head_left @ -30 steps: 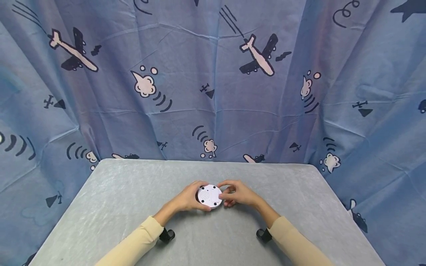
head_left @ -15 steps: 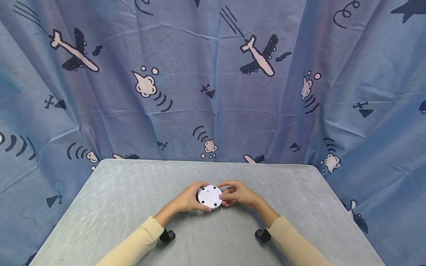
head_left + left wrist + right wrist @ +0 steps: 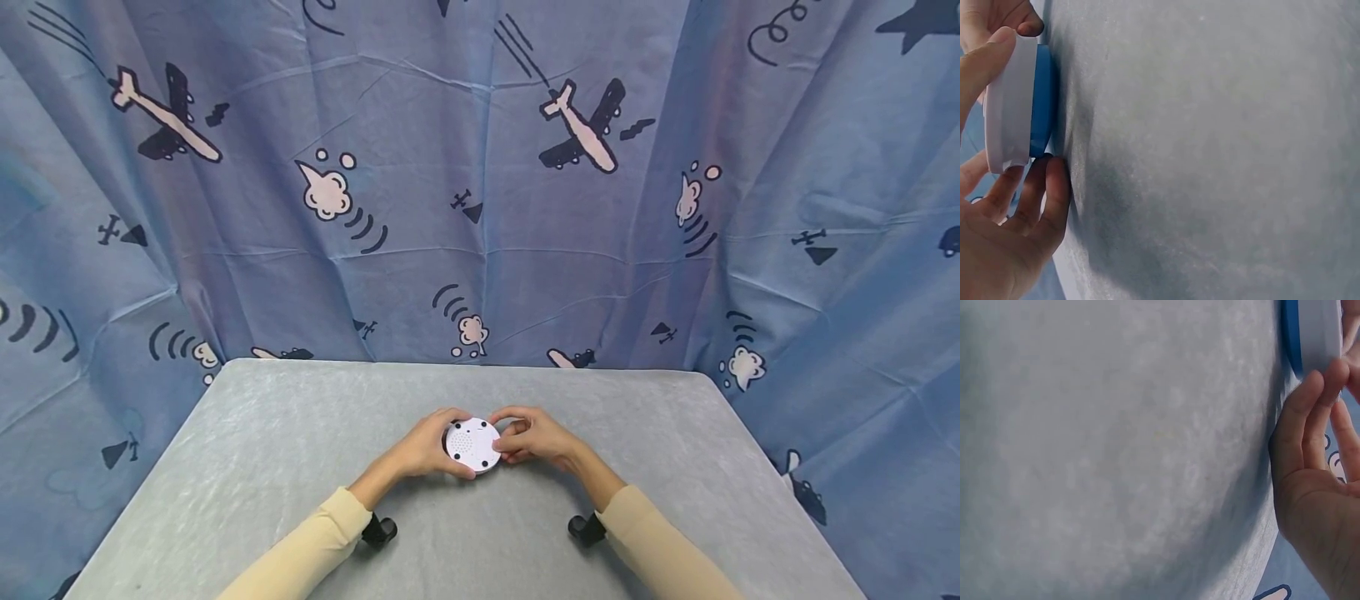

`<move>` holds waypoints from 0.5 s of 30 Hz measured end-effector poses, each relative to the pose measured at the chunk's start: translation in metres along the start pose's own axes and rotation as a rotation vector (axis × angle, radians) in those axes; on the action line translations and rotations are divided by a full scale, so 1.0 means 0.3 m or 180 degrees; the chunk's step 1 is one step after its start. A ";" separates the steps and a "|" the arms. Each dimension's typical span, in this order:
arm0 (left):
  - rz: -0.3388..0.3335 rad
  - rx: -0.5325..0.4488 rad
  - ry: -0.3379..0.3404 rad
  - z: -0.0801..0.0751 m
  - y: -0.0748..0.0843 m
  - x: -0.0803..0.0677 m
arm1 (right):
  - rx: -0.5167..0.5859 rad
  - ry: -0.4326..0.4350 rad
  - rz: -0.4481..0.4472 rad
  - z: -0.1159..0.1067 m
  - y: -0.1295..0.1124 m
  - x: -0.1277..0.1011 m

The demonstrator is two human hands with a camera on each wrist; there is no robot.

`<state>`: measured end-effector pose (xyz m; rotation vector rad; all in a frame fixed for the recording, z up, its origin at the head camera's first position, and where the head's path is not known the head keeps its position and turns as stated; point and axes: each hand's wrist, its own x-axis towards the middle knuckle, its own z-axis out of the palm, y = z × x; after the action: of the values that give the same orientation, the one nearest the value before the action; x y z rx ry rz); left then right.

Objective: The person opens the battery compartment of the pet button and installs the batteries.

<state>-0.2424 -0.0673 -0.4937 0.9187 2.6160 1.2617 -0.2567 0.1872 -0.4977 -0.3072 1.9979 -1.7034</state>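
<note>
From the head view, we see a round white device near the middle of the grey table, its flat white face with small holes and dark feet turned up toward us. The left hand curls round its left edge and the right hand pinches its right edge, so the disc lies directly between the two sets of fingers, equally close to both. Cream sleeves run back toward us, and a blue airplane-print curtain hangs behind.

In the left wrist view, we see the device edge-on: a white shell above a blue layer that faces the table. The left fingers are clamped on its rim, thumb over the white side.

In the right wrist view, the device shows at the top corner, blue layer tableward, and the right fingers curl onto its white rim.
</note>
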 end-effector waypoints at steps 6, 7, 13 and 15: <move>-0.0019 -0.0015 -0.0030 0.001 -0.003 0.000 | -0.0026 0.0032 -0.0014 0.004 0.002 -0.004; -0.0017 -0.0021 -0.0026 0.001 -0.004 -0.001 | -0.0032 0.0035 -0.0027 0.005 0.003 -0.006; -0.0027 -0.0036 0.0003 0.001 -0.011 0.000 | -0.0267 -0.0092 -0.0283 0.007 0.001 -0.017; -0.0036 -0.0048 0.0012 0.000 -0.012 0.000 | -0.0368 -0.0205 -0.0407 0.007 -0.003 -0.022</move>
<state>-0.2442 -0.0689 -0.4964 0.8987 2.6072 1.2798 -0.2501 0.1882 -0.4956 -0.5338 2.0724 -1.6344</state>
